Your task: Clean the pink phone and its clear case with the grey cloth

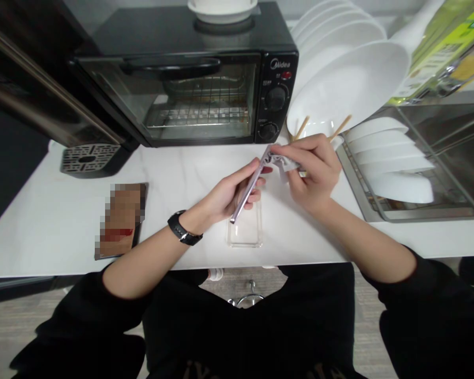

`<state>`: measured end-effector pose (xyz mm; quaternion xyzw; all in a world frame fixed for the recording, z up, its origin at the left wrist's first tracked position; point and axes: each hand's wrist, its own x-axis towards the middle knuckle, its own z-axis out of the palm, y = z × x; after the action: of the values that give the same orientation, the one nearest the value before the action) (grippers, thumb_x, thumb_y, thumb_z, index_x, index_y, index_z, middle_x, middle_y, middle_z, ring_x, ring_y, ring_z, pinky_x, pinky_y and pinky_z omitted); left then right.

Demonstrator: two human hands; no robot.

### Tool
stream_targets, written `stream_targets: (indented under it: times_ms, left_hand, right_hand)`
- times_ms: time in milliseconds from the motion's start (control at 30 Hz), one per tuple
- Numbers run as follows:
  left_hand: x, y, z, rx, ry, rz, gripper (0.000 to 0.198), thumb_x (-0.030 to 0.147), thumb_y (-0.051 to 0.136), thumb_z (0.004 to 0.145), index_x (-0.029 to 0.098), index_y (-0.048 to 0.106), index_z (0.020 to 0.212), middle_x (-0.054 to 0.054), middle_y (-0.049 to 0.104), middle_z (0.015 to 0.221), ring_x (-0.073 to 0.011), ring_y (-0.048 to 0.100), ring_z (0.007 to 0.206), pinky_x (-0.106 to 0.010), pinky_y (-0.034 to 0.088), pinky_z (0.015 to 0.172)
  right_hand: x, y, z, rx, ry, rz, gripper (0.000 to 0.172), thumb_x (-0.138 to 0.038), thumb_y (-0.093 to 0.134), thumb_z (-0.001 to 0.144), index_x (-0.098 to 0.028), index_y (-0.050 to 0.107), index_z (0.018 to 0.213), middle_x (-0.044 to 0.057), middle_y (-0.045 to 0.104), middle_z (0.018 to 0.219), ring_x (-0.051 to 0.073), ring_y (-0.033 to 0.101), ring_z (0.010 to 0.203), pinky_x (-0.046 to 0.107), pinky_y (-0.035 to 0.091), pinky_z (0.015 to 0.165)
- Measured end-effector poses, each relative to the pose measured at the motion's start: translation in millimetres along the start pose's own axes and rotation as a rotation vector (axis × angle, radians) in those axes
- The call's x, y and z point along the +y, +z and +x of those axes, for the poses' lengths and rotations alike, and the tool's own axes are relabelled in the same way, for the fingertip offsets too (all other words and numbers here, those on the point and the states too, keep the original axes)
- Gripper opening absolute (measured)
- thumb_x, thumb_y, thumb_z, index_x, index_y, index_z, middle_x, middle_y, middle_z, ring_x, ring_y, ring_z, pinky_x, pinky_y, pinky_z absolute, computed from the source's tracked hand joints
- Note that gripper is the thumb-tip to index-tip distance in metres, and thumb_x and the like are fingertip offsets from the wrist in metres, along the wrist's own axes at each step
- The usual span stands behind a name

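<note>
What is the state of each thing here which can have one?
Slim lilac metallic phone: tilted, held in left hand
Crumpled grey cloth: pinched in right hand
Clear plastic phone case: on white counter, visible part empty
Black glass-fronted oven: door shut
Black wristwatch: fastened

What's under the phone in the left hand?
A clear case on the white counter: its near end shows below the phone. The left hand and phone cover its far end, so anything there can't be seen.

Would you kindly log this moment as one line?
left hand: holding smartphone | right hand: crumpled grey cloth at smartphone's upper end | clear phone case: on countertop
</note>
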<state>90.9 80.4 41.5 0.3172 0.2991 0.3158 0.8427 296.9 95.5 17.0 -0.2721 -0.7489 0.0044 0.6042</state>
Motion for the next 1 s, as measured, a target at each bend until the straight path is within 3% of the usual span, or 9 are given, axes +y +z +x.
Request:
stream_targets:
  times_ms: [67,200,400,633,867,1000]
  left_hand:
    - [-1.8,-1.4,1.8,0.023,-0.010,0.047,0.044,0.061,0.067,0.102,0.018,0.072,0.103,0.000,0.061,0.080,-0.0042,0.046,0.043,-0.018,0.031,0.036]
    - [-3.1,-3.1,2.9,0.064,0.000,0.132,0.048,0.065,0.056,0.107,0.018,0.068,0.106,0.000,0.062,0.078,-0.0029,0.040,0.036,-0.019,0.025,0.033]
    - [-0.9,0.3,-1.4,0.103,-0.002,0.230,0.043,0.061,0.061,0.105,0.018,0.065,0.106,0.000,0.062,0.076,-0.0022,0.039,0.035,-0.018,0.021,0.034]
    - [-2.7,6.1,-1.3,0.161,-0.065,0.249,0.045,0.053,0.043,0.116,0.017,0.065,0.102,0.001,0.058,0.074,-0.0005,0.037,0.035,-0.018,0.018,0.036]
    - [-2.7,5.0,1.2,0.187,-0.098,0.241,0.045,0.051,0.037,0.117,0.017,0.063,0.104,0.001,0.060,0.074,-0.0025,0.038,0.034,-0.018,0.021,0.035]
    - [-2.0,4.6,1.8,0.231,-0.095,0.257,0.044,0.041,0.034,0.118,0.017,0.060,0.091,0.002,0.057,0.068,-0.0041,0.035,0.034,-0.020,0.022,0.035]
  right_hand:
    - [0.0,-1.0,-0.2,0.042,0.055,0.020,0.034,-0.037,0.057,0.111,-0.044,0.076,0.138,0.005,0.068,0.107,0.025,0.069,0.102,0.049,0.058,0.092]
    - [2.7,-0.2,-0.4,0.017,0.141,0.014,0.032,-0.041,0.056,0.111,-0.041,0.078,0.134,0.005,0.069,0.108,0.026,0.070,0.105,0.050,0.059,0.093]
    - [5.9,6.1,-0.5,-0.038,0.048,-0.042,0.030,-0.029,0.063,0.108,-0.041,0.079,0.130,0.002,0.075,0.105,0.021,0.072,0.098,0.042,0.061,0.083]
    - [-2.5,3.8,1.5,0.015,-0.002,-0.117,0.030,-0.023,0.065,0.106,-0.035,0.079,0.130,0.001,0.079,0.108,0.020,0.076,0.099,0.039,0.062,0.085]
    - [0.8,3.6,1.7,-0.099,-0.052,-0.062,0.037,-0.020,0.061,0.105,-0.037,0.078,0.133,0.003,0.078,0.115,0.021,0.076,0.103,0.040,0.065,0.082]
    - [-10.1,8.9,-0.7,-0.202,-0.088,0.016,0.037,-0.016,0.062,0.105,-0.033,0.076,0.135,0.005,0.077,0.115,0.019,0.076,0.105,0.034,0.066,0.078]
